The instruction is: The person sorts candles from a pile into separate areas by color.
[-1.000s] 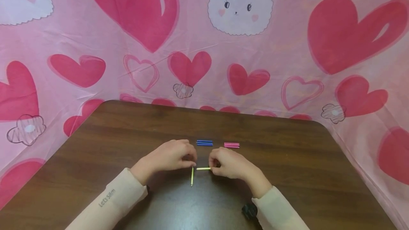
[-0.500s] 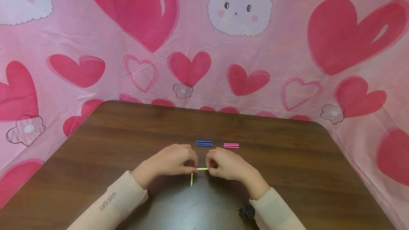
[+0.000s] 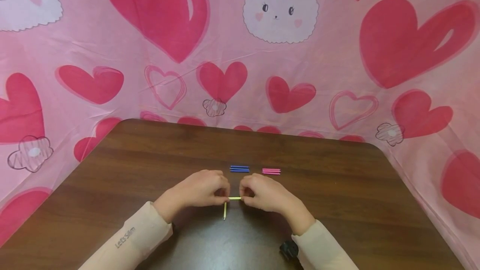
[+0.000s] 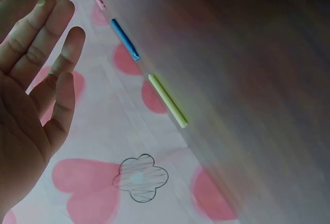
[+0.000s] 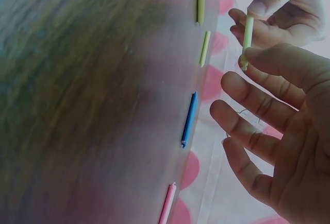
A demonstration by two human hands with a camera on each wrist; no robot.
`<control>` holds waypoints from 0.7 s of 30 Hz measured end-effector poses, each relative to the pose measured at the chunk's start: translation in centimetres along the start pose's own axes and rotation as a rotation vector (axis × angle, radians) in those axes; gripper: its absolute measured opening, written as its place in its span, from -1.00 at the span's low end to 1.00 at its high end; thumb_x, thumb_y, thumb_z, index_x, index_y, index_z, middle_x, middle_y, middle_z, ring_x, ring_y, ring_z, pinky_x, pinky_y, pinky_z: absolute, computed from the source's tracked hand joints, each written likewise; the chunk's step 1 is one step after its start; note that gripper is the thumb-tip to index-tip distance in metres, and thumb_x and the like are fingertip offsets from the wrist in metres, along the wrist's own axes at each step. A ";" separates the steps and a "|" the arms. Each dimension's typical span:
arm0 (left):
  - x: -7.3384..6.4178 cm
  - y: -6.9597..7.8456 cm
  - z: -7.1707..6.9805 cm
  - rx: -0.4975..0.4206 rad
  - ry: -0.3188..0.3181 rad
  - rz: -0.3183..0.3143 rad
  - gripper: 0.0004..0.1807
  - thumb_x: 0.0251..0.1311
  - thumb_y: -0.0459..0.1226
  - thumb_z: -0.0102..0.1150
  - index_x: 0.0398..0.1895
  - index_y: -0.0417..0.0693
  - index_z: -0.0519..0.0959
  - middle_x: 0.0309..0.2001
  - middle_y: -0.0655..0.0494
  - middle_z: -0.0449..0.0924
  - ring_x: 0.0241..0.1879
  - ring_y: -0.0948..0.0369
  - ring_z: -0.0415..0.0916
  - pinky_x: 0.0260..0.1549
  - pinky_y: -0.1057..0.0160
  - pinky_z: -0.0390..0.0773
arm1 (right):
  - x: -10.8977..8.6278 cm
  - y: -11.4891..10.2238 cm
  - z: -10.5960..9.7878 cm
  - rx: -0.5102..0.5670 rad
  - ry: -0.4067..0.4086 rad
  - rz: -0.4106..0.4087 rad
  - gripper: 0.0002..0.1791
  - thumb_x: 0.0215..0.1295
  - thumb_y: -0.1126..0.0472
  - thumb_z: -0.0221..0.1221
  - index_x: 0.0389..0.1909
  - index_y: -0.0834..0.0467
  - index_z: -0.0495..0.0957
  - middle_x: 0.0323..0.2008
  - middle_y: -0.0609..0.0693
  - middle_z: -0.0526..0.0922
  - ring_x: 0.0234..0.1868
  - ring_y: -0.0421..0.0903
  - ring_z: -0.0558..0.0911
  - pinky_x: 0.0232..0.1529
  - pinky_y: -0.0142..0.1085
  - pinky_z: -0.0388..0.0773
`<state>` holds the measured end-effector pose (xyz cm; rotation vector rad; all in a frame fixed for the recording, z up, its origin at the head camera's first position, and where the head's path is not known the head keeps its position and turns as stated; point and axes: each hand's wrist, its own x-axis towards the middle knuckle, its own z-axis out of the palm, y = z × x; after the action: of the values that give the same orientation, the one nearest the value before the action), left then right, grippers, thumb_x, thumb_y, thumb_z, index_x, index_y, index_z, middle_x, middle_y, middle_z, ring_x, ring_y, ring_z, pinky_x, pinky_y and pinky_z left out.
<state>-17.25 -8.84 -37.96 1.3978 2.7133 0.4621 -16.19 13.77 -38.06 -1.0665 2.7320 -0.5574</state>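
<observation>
A thin yellow-green stick (image 3: 235, 198), like a small candle, spans the gap between both hands, level over the table. My left hand (image 3: 204, 188) pinches its left end between thumb and fingertip. At its other end, my right hand (image 3: 264, 193) pinches it with thumb and index finger, the other fingers spread in the right wrist view. Another yellow-green stick (image 3: 225, 211) lies on the table below the left thumb, pointing toward the body, its far end beside the thumb. Two yellow-green sticks appear on the table in the right wrist view, a nearer stick (image 5: 200, 0) and a smaller-looking stick (image 5: 204, 49).
Beyond the hands lie a row of blue sticks (image 3: 239, 169) and, to its right, a row of pink sticks (image 3: 271, 171). The dark wooden table (image 3: 330, 178) meets a pink heart-patterned cloth (image 3: 255, 61) behind. A black device (image 3: 289, 249) sits at the right wrist.
My left hand has come down onto the stick's left end and now pinches it. The right hand has shifted slightly left with the stick, bringing it close to the lying one.
</observation>
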 end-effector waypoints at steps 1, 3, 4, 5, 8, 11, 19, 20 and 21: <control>-0.1 0.0 0.0 0.003 0.002 0.002 -0.91 0.15 -0.14 0.37 -0.46 0.17 0.67 -0.52 0.40 0.49 -0.43 0.42 0.32 -0.45 0.43 0.39 | 0.0 0.0 0.0 -0.002 0.001 -0.003 -0.86 0.19 0.23 0.32 -0.46 -0.02 0.56 -0.47 -0.23 0.50 -0.37 -0.28 0.43 -0.30 -0.42 0.42; -0.2 -0.2 -0.1 0.014 0.007 0.004 -0.92 0.15 -0.14 0.37 -0.46 0.18 0.67 -0.51 0.39 0.51 -0.42 0.42 0.33 -0.44 0.43 0.41 | -0.1 0.1 0.0 0.004 0.003 -0.001 -0.89 0.20 0.23 0.32 -0.43 -0.01 0.58 -0.45 -0.23 0.53 -0.34 -0.25 0.46 -0.28 -0.41 0.44; -0.3 -0.2 -0.1 0.020 0.010 0.005 -0.92 0.15 -0.14 0.37 -0.46 0.18 0.67 -0.51 0.38 0.51 -0.42 0.42 0.34 -0.43 0.43 0.41 | -0.1 0.2 -0.1 0.007 0.004 0.002 -0.90 0.21 0.23 0.32 -0.41 0.00 0.58 -0.44 -0.22 0.54 -0.34 -0.24 0.47 -0.27 -0.40 0.45; -0.4 -0.3 -0.2 0.030 0.014 0.005 -0.92 0.15 -0.14 0.36 -0.47 0.18 0.66 -0.51 0.38 0.51 -0.41 0.42 0.34 -0.43 0.43 0.42 | -0.1 0.3 -0.1 0.009 0.005 0.005 -0.91 0.21 0.22 0.32 -0.40 0.00 0.59 -0.43 -0.22 0.55 -0.33 -0.22 0.49 -0.26 -0.39 0.46; -0.8 -0.7 -0.2 0.058 0.036 0.011 -0.90 0.14 -0.15 0.37 -0.49 0.19 0.65 -0.51 0.36 0.51 -0.40 0.40 0.36 -0.43 0.42 0.43 | -0.3 0.5 -0.1 0.007 0.013 0.008 -0.93 0.22 0.21 0.32 -0.38 0.00 0.60 -0.41 -0.21 0.57 -0.31 -0.20 0.51 -0.23 -0.36 0.49; -1.2 -1.1 -0.3 0.070 0.052 0.004 -0.89 0.13 -0.15 0.37 -0.51 0.19 0.64 -0.54 0.37 0.49 -0.41 0.39 0.35 -0.44 0.40 0.42 | -0.4 0.7 -0.1 -0.006 0.020 0.005 -0.93 0.22 0.22 0.31 -0.38 -0.01 0.60 -0.40 -0.21 0.59 -0.30 -0.22 0.51 -0.20 -0.34 0.51; -2.3 -1.9 -1.1 0.072 0.072 -0.022 -0.89 0.12 -0.17 0.37 -0.52 0.21 0.65 -0.55 0.40 0.48 -0.43 0.40 0.34 -0.44 0.39 0.42 | -0.7 1.0 0.2 -0.012 0.021 0.019 -0.94 0.24 0.18 0.30 -0.36 -0.03 0.61 -0.37 -0.22 0.59 -0.27 -0.27 0.50 -0.15 -0.31 0.51; -2.4 -2.1 -1.3 0.072 0.072 -0.026 -0.89 0.12 -0.17 0.37 -0.51 0.21 0.65 -0.54 0.41 0.48 -0.42 0.41 0.35 -0.43 0.39 0.42 | -0.7 1.0 0.2 -0.011 0.022 0.017 -0.94 0.24 0.18 0.30 -0.36 -0.04 0.61 -0.37 -0.22 0.59 -0.26 -0.27 0.50 -0.15 -0.32 0.51; -2.5 -2.2 -1.4 0.077 0.076 -0.025 -0.89 0.12 -0.17 0.38 -0.51 0.21 0.65 -0.54 0.43 0.49 -0.41 0.41 0.35 -0.42 0.38 0.43 | -0.8 1.0 0.2 -0.009 0.020 0.017 -0.94 0.25 0.18 0.30 -0.36 -0.04 0.61 -0.38 -0.23 0.58 -0.26 -0.26 0.49 -0.15 -0.32 0.51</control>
<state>-17.82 -12.37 -37.47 1.3898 2.8345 0.4214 -16.17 14.92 -38.67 -1.0439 2.7608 -0.5565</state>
